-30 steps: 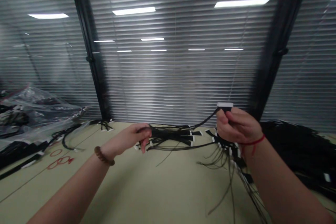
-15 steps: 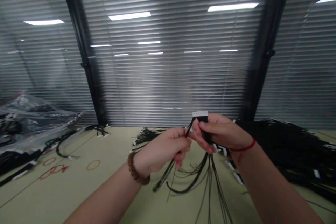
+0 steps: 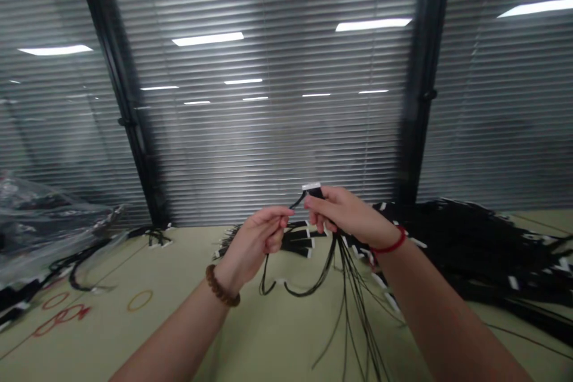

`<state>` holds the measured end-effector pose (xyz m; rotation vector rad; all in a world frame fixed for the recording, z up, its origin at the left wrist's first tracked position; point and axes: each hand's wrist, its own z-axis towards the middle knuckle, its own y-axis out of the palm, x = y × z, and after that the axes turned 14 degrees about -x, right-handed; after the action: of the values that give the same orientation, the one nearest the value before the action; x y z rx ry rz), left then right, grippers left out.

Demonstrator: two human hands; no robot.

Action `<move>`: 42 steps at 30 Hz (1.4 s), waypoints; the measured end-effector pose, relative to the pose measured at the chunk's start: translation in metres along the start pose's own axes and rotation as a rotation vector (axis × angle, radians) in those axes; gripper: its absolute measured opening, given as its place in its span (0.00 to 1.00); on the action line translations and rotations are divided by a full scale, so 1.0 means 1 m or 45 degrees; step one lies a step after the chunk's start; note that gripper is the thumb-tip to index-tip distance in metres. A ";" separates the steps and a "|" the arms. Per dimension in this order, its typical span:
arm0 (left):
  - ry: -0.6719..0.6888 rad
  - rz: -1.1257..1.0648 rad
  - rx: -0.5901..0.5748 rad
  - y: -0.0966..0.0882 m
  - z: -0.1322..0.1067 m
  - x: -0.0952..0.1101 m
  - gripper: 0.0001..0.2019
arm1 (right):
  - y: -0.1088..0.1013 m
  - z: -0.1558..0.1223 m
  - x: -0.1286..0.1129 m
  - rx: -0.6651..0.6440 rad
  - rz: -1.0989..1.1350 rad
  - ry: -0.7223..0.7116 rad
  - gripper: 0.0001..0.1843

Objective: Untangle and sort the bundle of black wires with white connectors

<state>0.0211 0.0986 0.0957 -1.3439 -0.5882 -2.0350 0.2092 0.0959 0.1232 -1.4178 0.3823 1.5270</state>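
Grey slatted blinds (image 3: 268, 149) filled the wall toward twelve o'clock, with bright light strips (image 3: 208, 39) showing at eleven and one. I saw one dark post (image 3: 128, 122) at ten, a second post (image 3: 418, 101) at two. Clear plastic wrapping (image 3: 49, 215) lay crumpled near nine. Around eight, red loops (image 3: 83, 312) and a yellowish loop (image 3: 142, 292) rested on the pale tabletop (image 3: 264, 343).

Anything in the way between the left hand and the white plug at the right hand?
Nothing visible. The left hand is a short gap from the white plug, crossed only by the black wiring it pinches. The right hand holds the black strip just below the plug, beside that gap.
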 end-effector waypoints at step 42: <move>0.612 -0.223 0.795 -0.048 -0.042 0.095 0.10 | 0.025 -0.012 -0.018 -0.722 0.166 0.053 0.16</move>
<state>-0.0674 0.0809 0.1658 -0.4352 -1.0237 -1.9654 0.1937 0.0669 0.1267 -1.8901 0.0616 1.8003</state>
